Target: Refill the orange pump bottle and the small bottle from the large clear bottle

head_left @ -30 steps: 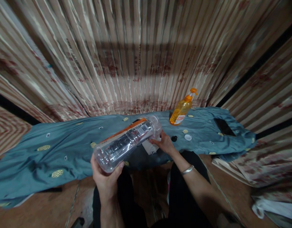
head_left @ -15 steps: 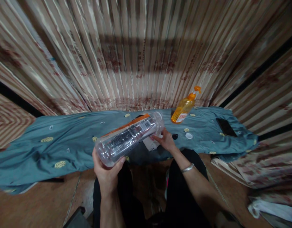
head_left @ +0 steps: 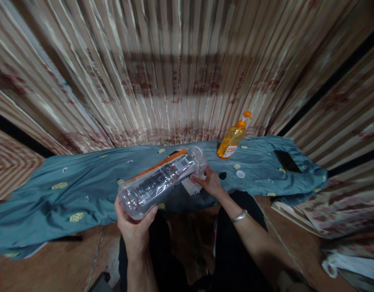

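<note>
A large clear plastic bottle (head_left: 162, 182) with an orange-edged printed label lies tilted across the view, its neck end up and to the right. My left hand (head_left: 135, 227) is wrapped round its lower left end. Near the neck, my right hand (head_left: 209, 182) has its fingers closed on the bottle; part of them is hidden behind it. Under the bottle, beside my right fingers, is a whitish packet (head_left: 191, 186). To the right of that hand lie a small black cap (head_left: 223, 175) and a white round disc (head_left: 240, 174).
An orange pump bottle (head_left: 231, 142) stands at the back of the cloth-covered table (head_left: 92, 178). A dark phone (head_left: 287, 161) lies at the right. Behind the table hangs a pleated curtain (head_left: 174, 73).
The clear bottle and both hands have shifted slightly left and down in the view. The whole scene has also moved a little left. Both hands stay on the bottle.
</note>
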A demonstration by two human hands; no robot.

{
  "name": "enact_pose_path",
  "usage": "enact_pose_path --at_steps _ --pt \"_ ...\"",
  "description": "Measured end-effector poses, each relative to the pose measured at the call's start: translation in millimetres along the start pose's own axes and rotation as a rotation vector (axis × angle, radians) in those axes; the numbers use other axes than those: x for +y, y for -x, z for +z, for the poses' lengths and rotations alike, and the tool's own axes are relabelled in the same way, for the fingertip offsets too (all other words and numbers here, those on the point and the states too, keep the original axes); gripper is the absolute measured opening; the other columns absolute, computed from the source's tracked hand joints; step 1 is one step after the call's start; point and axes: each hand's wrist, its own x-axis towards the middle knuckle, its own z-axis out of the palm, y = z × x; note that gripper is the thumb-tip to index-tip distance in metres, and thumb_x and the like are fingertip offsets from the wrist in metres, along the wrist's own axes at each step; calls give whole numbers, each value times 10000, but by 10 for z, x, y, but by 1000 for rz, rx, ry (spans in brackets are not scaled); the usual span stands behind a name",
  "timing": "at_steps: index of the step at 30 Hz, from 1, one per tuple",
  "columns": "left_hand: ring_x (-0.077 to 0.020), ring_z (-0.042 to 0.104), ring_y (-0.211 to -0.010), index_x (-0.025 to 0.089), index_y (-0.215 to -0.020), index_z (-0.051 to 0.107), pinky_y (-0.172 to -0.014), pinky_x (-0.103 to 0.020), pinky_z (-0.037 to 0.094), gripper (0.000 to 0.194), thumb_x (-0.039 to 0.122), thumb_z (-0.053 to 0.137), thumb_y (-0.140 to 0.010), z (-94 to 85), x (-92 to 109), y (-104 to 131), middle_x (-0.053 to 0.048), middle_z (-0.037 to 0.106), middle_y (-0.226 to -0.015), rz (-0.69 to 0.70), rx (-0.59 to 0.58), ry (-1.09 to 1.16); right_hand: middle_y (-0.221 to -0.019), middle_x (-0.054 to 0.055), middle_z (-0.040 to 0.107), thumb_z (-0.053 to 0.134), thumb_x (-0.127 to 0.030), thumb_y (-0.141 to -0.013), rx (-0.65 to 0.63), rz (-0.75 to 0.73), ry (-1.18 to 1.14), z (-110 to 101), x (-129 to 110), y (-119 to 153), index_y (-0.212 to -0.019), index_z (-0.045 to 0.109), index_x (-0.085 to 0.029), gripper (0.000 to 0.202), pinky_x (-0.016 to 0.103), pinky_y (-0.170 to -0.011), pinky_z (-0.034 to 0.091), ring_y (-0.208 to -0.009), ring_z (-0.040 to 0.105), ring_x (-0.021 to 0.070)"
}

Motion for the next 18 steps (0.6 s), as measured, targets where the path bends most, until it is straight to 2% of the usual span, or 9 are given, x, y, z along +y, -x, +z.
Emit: enact_pose_path --at_steps 8,13,18 --pt "-299 714 -1109 220 -1360 618 -1078 -532 533 984 416 1028 -486 -8 -26 -21 -124 692 -1273 -26 8 -22 -973 92 795 807 -360 -797 -9 29 19 41 -23 14 -1196 644 -187 464 422 -792 594 -898 773 315" --pt "-289 710 -1078 228 -1298 642 -1002 -496 582 889 450 1006 -518 23 7 -31 -90 707 -1165 20 1 -50 -882 55 776 821 -328 -780 34 2 0 80 18 17 -1139 658 -202 414 381 -735 580 -833 766 295" --pt "-263 703 -1058 204 -1295 645 -1027 -452 562 913 449 1016 -497 9 -23 -31 -77 700 -1145 -11 18 -46 -881 56 763 826 -320 -782 -2 42 19 69 -24 14 -1178 638 -181 460 391 -746 583 -832 767 301"
